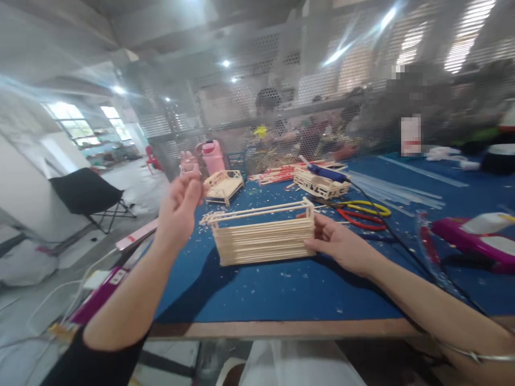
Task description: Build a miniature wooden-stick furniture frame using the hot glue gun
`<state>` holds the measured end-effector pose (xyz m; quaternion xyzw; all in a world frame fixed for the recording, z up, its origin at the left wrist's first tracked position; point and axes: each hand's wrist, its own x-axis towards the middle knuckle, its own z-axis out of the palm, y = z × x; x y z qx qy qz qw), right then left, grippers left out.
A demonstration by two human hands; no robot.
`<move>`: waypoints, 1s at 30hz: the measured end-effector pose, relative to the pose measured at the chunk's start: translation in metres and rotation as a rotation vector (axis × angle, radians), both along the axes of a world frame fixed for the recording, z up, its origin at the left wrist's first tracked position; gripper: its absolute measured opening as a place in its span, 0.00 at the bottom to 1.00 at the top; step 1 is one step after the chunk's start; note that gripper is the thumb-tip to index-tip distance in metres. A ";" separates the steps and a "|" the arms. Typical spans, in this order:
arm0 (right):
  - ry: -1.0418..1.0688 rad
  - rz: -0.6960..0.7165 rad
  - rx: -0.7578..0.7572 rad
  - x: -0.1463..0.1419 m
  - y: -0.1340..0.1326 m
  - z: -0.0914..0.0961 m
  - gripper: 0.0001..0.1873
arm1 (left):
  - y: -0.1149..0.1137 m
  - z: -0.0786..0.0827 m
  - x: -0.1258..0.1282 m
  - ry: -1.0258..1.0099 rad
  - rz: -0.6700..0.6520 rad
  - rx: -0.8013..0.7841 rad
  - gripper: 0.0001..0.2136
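Observation:
A box-like frame built of thin pale wooden sticks [263,241] stands at the middle of the blue table, its stacked-stick wall facing me and two rails along the top. My right hand [333,241] grips its right end, thumb in front and fingers behind. My left hand [183,201] is raised to the left of the frame, apart from it, with fingers pinched together; what they hold, if anything, is not visible. Behind the left hand sits a small wooden-stick bench [224,186]. Beyond the frame, a blue glue gun [328,174] lies on another stick model [319,185].
Scissors with red and yellow handles [364,214] lie right of the frame. Clear glue sticks [394,187] and red-tipped sticks [289,170] are spread farther back. A black cable [386,228] crosses the right side. A perforated screen [225,107] stands behind; a purple object [475,241] is far right.

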<state>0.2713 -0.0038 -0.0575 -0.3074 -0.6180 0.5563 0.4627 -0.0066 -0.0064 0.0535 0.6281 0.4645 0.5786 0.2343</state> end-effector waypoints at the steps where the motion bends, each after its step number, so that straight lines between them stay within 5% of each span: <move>1: -0.036 -0.026 0.012 0.000 0.001 0.000 0.27 | -0.007 -0.015 -0.009 -0.012 0.007 -0.051 0.22; 6: -0.134 -0.105 0.070 0.001 0.008 0.000 0.32 | -0.023 -0.078 -0.018 -0.069 -0.098 -0.290 0.25; 10: -0.204 -0.149 0.128 0.003 0.011 -0.006 0.31 | -0.017 -0.086 -0.010 -0.077 -0.201 -0.362 0.24; 13: -0.282 -0.520 0.330 0.004 -0.002 -0.006 0.30 | -0.013 -0.084 -0.011 -0.091 -0.244 -0.383 0.23; 16: -0.392 -1.017 0.761 -0.005 -0.030 0.008 0.17 | -0.014 -0.086 -0.013 -0.105 -0.260 -0.386 0.21; 17: -0.469 -0.992 0.940 -0.011 -0.039 0.015 0.13 | -0.015 -0.087 -0.013 -0.107 -0.260 -0.384 0.20; 20: -0.681 -0.563 1.309 -0.038 -0.053 0.033 0.16 | -0.018 -0.089 -0.013 -0.110 -0.255 -0.373 0.17; 22: -0.794 -0.462 1.339 -0.056 -0.050 0.039 0.18 | -0.019 -0.090 -0.013 -0.112 -0.259 -0.372 0.16; 30: -1.017 -0.549 1.233 -0.078 -0.031 0.029 0.20 | -0.021 -0.094 -0.013 -0.119 -0.289 -0.375 0.14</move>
